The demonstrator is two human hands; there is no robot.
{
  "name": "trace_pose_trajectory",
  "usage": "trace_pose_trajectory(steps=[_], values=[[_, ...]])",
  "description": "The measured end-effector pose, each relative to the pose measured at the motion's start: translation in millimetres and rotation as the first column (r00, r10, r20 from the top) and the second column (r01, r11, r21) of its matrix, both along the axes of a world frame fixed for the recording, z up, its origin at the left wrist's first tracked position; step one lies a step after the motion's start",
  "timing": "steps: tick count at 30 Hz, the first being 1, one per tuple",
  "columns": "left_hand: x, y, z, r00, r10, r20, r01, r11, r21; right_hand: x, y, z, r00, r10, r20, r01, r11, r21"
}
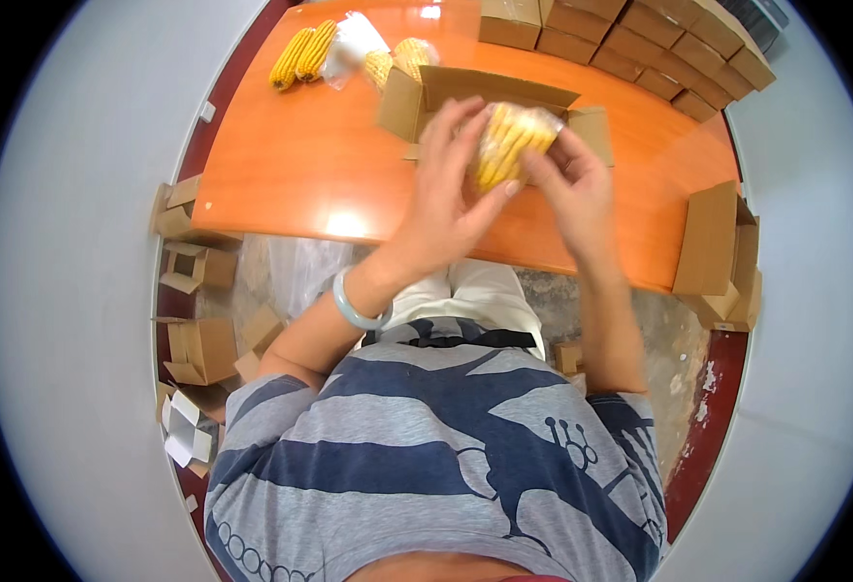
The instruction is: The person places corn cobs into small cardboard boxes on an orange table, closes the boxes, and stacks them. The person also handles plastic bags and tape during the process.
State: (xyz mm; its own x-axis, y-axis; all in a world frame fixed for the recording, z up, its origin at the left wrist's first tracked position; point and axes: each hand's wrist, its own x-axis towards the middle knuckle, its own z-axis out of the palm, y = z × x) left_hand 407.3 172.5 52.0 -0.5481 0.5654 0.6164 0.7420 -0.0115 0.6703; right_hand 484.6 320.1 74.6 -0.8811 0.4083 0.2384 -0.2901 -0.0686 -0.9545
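Observation:
Between my two hands is a clear plastic bag of yellow corn (508,145), blurred by motion. My left hand (447,174) cups it from the left, thumb along its lower edge. My right hand (579,182) grips its right side, thumb pressed on the front. The bag is above an open cardboard box (499,87) on the orange table; the hands and bag hide most of the box's inside. Two bare ears of corn (303,54) lie at the table's far left. Near them are paler bagged ears of corn (397,62), partly behind a box flap.
Stacked closed cardboard boxes (637,47) fill the far right of the orange table (288,167). Another open carton (714,254) stands by the right edge. Several open cartons (201,349) sit on the left, near clear plastic sheeting (303,269) on the floor.

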Motion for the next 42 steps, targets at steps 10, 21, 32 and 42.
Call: trace_pose_trajectory(steps=[10,21,32,42], values=[[-73,-38,-61,0.974,0.217,0.06,-0.197,0.949,-0.245,-103,58,-30,0.743,0.283,0.606,-0.32,0.946,-0.05],[-31,-31,-52,0.892,0.115,0.438,-0.095,0.993,-0.068,-131,27,-61,0.679,0.105,0.726,-0.268,0.957,0.112],[-38,-28,-63,0.935,0.156,0.317,-0.12,0.984,-0.13,-153,49,-85,0.636,0.025,0.771,-0.449,0.825,0.343],[-47,-40,-52,0.927,0.376,0.002,-0.36,0.888,-0.286,-111,61,31,0.745,0.129,0.654,-0.498,0.759,0.419]])
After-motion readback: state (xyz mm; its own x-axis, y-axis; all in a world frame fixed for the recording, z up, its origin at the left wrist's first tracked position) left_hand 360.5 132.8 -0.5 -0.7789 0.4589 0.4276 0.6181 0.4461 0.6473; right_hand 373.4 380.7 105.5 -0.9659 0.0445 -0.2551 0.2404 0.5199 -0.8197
